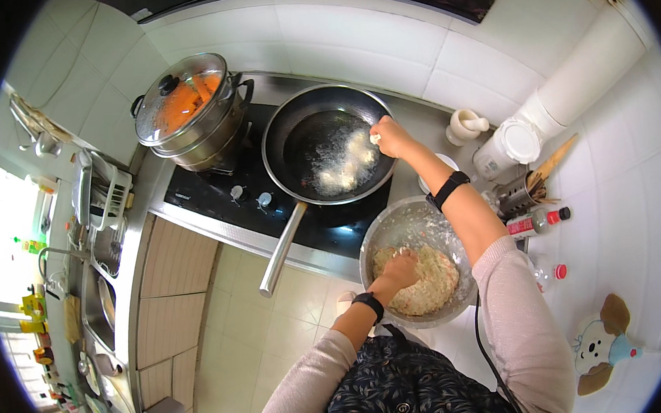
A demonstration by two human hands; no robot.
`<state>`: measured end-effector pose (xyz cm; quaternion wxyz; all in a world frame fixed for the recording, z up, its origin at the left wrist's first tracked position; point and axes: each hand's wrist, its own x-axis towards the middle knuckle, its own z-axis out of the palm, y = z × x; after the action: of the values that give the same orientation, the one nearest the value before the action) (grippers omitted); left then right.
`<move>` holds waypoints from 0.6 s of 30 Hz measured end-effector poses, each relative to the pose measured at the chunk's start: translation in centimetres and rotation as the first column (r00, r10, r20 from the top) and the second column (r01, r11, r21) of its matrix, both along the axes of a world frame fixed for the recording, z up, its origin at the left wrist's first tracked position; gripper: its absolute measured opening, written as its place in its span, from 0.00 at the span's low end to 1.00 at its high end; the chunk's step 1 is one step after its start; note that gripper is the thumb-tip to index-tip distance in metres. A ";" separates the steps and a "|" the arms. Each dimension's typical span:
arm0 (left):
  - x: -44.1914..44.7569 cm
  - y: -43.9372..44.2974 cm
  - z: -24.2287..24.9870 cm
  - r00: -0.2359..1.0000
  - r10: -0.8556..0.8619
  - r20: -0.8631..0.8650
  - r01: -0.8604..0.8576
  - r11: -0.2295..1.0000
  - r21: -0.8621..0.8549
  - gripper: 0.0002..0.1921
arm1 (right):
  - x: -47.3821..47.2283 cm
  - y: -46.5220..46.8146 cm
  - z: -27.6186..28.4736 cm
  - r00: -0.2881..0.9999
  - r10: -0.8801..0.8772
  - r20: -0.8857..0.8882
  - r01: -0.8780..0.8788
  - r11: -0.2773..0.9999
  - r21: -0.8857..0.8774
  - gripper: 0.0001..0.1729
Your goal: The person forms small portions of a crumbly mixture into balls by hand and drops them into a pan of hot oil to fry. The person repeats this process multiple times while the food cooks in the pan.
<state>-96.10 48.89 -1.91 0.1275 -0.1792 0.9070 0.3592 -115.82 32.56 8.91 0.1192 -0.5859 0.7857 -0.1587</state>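
Note:
A frying pan [301, 127] with a metal handle stands on the black gas hob [207, 190], and pale pieces of batter mixture [343, 176] bubble in its oil. Over the pan's right rim, my right hand [393, 136] has its fingers closed around a small pale lump of mixture. My left hand [400, 269] is down in a large metal bowl [371, 238], its fingers in a thick pale mixture [435, 280] with orange bits. Those fingertips are partly sunk in the mixture, so whether they grip any of it is hidden.
Left of the pan stands a steamer pot [204, 149] with a glass lid over orange pieces. A white mortar with pestle [464, 128], a lidded white container [515, 145], a metal utensil holder [516, 195] and bottles [532, 222] line the right side. A cable hangs beside the bowl.

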 end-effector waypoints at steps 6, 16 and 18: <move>0.7 0.1 -1.0 0.992 0.045 -0.120 -0.053 0.996 -0.068 0.27 | -0.4 -1.6 -0.7 0.999 -0.030 -0.020 0.032 0.990 0.137 0.17; -0.9 1.2 -1.8 0.975 0.167 -0.146 -0.158 0.985 0.074 0.22 | 0.2 8.5 5.2 0.935 -0.012 0.355 0.183 0.873 -0.453 0.12; -1.4 1.5 -2.1 0.942 0.294 -0.165 -0.272 0.952 0.143 0.22 | 1.3 13.0 4.2 0.865 -0.018 0.501 0.270 0.859 -0.435 0.11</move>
<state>-97.47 50.34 -4.05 0.0003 -0.2658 0.8568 0.4419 -114.54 45.60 13.09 0.1446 -0.4762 0.7075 -0.5018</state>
